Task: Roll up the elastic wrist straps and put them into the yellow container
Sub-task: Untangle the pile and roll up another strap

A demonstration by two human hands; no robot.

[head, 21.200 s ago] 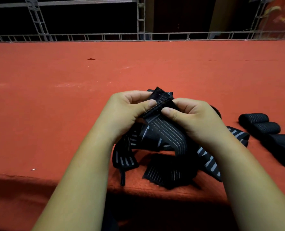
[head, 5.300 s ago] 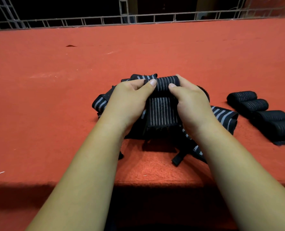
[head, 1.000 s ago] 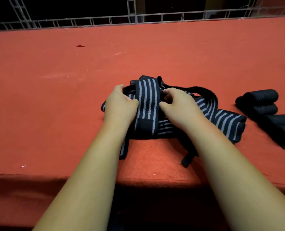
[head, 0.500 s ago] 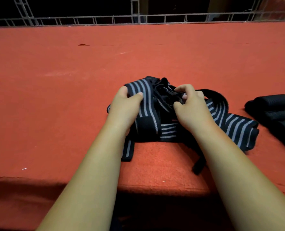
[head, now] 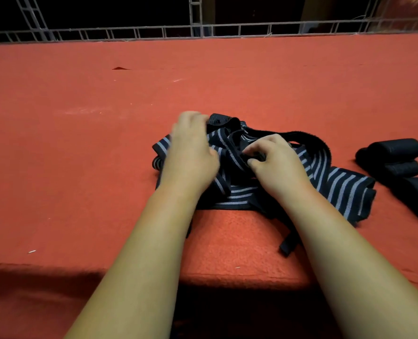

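Since half a second ago the left hand (head: 191, 152) has let go of the striped band it held upright and has slid across the left side of the heap, and that band now lies lower among the others. The right hand (head: 276, 165) has dropped a little toward the middle of the heap.

The right fingertips (head: 248, 151) are curled in, and thumb and forefinger pinch a dark fold of the loose straps (head: 237, 194). The left hand is smeared by motion. It lies palm down over the heap with its fingers reaching the far fold, but it cannot be told whether they grip anything.

The loose straps are dark with pale stripes and lie tangled under both hands, near the front edge of the table (head: 80, 167). A plain fuzzy black band (head: 310, 140) arcs out behind the right hand, a wide striped end spreads to the right, and a narrow strap end (head: 286, 248) trails toward the table's edge.

Well to the right, apart from the heap, the rolled straps (head: 396, 150) lie side by side, touching one another. The table is covered in red felt-like cloth. A metal frame (head: 203, 30) runs along its far side.
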